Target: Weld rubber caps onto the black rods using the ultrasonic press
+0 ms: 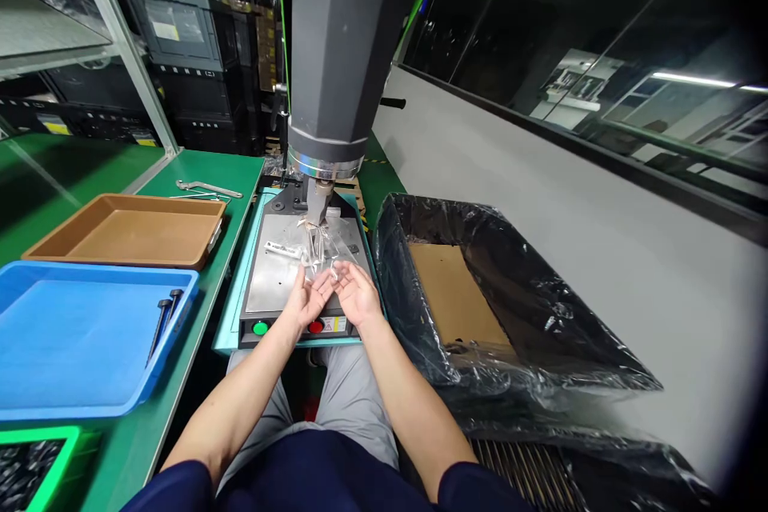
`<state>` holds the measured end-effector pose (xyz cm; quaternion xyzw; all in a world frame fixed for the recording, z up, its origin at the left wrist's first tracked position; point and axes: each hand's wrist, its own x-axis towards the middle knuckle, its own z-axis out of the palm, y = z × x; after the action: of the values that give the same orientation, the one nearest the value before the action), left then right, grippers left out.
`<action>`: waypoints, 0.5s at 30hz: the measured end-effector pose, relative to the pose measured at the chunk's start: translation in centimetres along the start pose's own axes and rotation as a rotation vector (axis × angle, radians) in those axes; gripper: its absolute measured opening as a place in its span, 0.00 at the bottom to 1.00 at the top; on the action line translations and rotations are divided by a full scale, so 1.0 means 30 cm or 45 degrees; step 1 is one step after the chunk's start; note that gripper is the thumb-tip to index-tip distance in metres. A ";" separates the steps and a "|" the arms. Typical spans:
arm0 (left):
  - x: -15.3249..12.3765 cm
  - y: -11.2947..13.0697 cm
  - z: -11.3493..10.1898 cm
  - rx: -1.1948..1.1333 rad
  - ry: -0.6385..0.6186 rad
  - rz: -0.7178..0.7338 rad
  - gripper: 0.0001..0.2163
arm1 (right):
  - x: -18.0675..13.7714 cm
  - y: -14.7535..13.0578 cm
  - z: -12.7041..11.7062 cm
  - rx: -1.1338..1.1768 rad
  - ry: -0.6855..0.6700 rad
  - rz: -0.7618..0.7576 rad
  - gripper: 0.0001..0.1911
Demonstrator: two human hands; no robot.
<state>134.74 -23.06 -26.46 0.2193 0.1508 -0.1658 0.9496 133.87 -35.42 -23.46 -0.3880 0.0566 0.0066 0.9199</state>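
Both my hands are over the metal plate (pixel 264 288) of a dark press machine, just in front of its welding head (pixel 317 200). Crumpled clear plastic film (pixel 316 244) lies under the head's tip. My left hand (pixel 310 300) is palm up, fingers stretched toward the right hand and thumb apart, close to the film. The fingers of my right hand (pixel 358 294) curl in at a shiny edge of the film and seem to pinch it. A white printed strip (pixel 283 249) lies left of the film. What the film wraps, if anything, is unclear.
Green button (pixel 260 328) and red button (pixel 315 326) face me below the plate. On the left bench are a brown tray (pixel 144 256), a blue tray (pixel 78 408) holding black bolts (pixel 162 320), and a wrench (pixel 210 189). At right stands a black-plastic-lined bin (pixel 540 376) with cardboard (pixel 456 292) inside.
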 end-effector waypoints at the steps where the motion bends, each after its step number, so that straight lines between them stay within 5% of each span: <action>1: 0.003 0.009 0.005 -0.084 0.045 0.072 0.16 | -0.001 -0.015 -0.002 0.036 0.002 0.042 0.06; 5: -0.014 0.068 0.004 -0.184 0.216 0.367 0.04 | 0.005 -0.021 -0.028 0.126 -0.050 0.096 0.10; 10: -0.067 0.144 0.033 -0.076 0.198 0.509 0.04 | 0.021 0.162 -0.016 -0.089 -0.336 0.295 0.18; 15: -0.109 0.167 0.090 -0.074 0.119 0.528 0.04 | 0.116 0.265 0.097 -0.552 -0.141 -0.116 0.20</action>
<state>134.29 -19.24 -21.14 0.2255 0.1511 0.0479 0.9613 137.16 -27.88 -27.49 -0.5777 -0.0141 -0.0016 0.8161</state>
